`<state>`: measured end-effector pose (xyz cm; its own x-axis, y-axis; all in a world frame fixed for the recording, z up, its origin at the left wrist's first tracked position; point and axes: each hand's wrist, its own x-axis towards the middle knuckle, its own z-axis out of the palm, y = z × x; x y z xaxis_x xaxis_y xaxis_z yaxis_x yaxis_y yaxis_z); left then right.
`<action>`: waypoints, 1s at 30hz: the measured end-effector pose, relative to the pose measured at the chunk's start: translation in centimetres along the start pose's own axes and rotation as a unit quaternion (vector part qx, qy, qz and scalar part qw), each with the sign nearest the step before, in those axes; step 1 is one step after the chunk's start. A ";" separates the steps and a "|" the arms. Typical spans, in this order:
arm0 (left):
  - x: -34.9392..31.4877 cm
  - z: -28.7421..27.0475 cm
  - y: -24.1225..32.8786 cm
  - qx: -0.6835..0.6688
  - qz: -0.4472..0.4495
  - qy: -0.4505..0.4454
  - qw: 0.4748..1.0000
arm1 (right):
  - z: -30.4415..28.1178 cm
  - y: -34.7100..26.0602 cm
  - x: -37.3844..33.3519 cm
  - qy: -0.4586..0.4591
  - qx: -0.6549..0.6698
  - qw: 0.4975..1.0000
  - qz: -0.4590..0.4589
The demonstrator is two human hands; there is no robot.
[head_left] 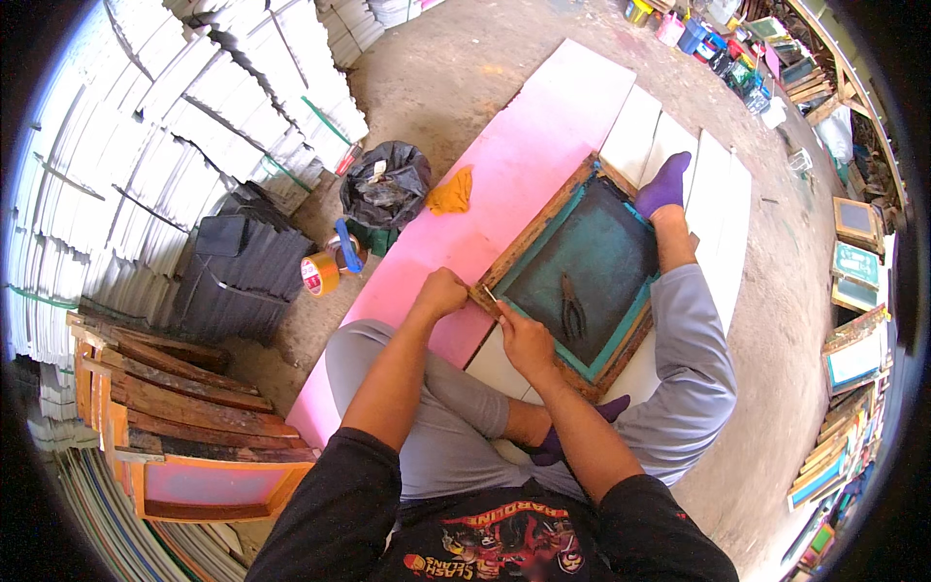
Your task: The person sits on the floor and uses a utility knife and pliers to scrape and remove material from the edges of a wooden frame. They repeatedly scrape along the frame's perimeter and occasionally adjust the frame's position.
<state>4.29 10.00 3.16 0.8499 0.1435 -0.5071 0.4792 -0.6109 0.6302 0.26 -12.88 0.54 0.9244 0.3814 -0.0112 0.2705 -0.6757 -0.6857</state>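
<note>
A wooden screen-printing frame (pixel 524 236) with teal edging round a dark mesh lies slanted before me. A pair of pliers (pixel 573 308) with dark handles rests on the mesh. Beside the frame's near left corner, my left hand (pixel 443 293) is closed in a fist; whatever it holds is hidden. My right hand (pixel 527 344) is closed at the same corner, over the frame's near edge. A thin pale piece (pixel 491 293) shows just past its fingertips, too small to name. My foot in a purple sock (pixel 665 184) is at the frame's far right corner.
Pink board (pixel 543 121) and white boards (pixel 713 194) lie beneath the frame. Left of them are a black plastic bag (pixel 385 184), an orange cloth (pixel 450 191) and tape rolls (pixel 318 274). White stacks (pixel 194 107) and wooden frames (pixel 194 407) stand left; more frames (pixel 856 267) line the right.
</note>
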 end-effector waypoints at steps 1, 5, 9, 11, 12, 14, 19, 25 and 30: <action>0.2 0.0 -0.2 0.012 0.007 0.002 1.000 | 0.1 0.1 0.1 0.016 0.027 1.000 0.002; 0.3 0.0 -0.4 0.036 0.011 0.005 0.999 | -3.1 -1.8 1.7 -0.159 0.417 0.829 0.338; 0.5 -0.1 -0.1 0.027 0.000 -0.007 1.000 | -4.6 -2.1 2.0 -0.167 0.399 0.833 0.346; 0.7 0.1 0.3 0.012 -0.011 -0.013 1.000 | -3.6 -0.7 1.2 -0.097 0.271 0.936 0.201; 0.7 0.0 0.2 0.004 -0.020 -0.013 1.000 | -3.3 -0.7 0.7 -0.037 0.198 0.974 0.100; 1.0 0.6 -0.6 0.021 0.009 0.016 1.000 | -3.0 -0.5 0.6 -0.002 0.107 0.994 0.038; 0.6 0.5 0.3 0.038 0.000 0.005 0.999 | -5.2 -4.2 2.0 -0.066 0.021 0.988 0.139; -0.1 0.1 1.6 0.063 -0.008 0.001 0.998 | -3.9 -3.4 2.4 -0.054 -0.005 0.992 0.114; 0.4 0.6 1.3 0.081 0.008 0.019 0.997 | -4.1 -5.6 2.9 -0.078 -0.024 0.983 0.164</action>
<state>5.13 8.82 3.39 0.8659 0.1598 -0.4739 0.4268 -0.7301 0.5337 2.52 -10.61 7.36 0.9128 0.2279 -0.3388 -0.0187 -0.8055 -0.5923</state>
